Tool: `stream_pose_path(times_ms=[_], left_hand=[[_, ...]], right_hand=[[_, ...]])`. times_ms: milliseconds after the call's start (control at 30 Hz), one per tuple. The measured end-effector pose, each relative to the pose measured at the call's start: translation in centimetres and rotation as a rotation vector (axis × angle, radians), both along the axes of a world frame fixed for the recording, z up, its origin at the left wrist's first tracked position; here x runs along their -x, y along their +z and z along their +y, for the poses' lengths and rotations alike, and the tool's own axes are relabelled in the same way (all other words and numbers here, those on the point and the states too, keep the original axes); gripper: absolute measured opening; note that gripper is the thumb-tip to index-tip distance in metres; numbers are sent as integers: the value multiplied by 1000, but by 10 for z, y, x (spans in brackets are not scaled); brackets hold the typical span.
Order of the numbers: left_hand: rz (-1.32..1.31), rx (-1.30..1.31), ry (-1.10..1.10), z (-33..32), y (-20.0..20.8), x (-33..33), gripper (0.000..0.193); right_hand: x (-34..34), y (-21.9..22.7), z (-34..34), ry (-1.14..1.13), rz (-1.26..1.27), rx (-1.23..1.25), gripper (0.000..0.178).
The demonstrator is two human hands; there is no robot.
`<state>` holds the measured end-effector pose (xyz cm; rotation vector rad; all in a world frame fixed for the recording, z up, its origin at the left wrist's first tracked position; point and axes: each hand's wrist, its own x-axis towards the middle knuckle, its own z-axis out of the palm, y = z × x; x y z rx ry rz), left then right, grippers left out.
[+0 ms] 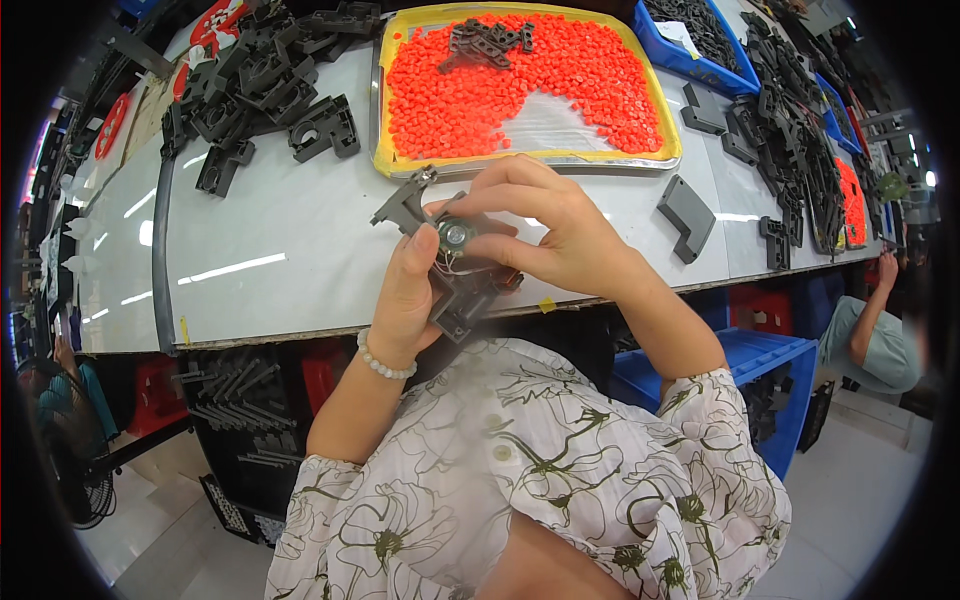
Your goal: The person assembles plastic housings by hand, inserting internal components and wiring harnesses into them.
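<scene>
Just above the table's front edge, my left hand point(402, 290) is closed round a dark grey plastic housing point(465, 302) from its left side, thumb pointing up. Set in the housing is a round silvery part point(456, 235), with thin wires below it. My right hand point(565, 225) is closed at the same piece, its thumb and fingertips bent in against the right side of the round part. An angled grey arm point(403, 208) sticks out at the upper left of the housing. Whether the right fingertips also pinch something small is hidden.
A yellow-rimmed metal tray point(376, 120) holds many small orange-red pieces and some dark parts. Grey housings point(255, 90) are heaped at left. An L-shaped grey cover point(686, 218) lies at right, near piled dark parts point(785, 130) and a blue bin point(690, 62). Another person point(875, 340) sits far right.
</scene>
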<state>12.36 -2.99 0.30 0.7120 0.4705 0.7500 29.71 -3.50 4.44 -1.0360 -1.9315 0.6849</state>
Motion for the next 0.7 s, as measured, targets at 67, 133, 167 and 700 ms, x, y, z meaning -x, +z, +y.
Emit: stream_pose_path(times_ms=[67,133,167,700], left_hand=[[4,-8,-2,1,-1,0,72],[6,-15,-8,1,0,-1,72],[-51,27,8,1,2,-2,69],[-52,49,-6,1,0,-3,70]], right_hand=[[0,-1,0,-10,20,16,26],[-1,-3,0,2,1,34,27],[-1,-2,0,0,1,35,27],[-7,7,8,120,-110,-133,19]])
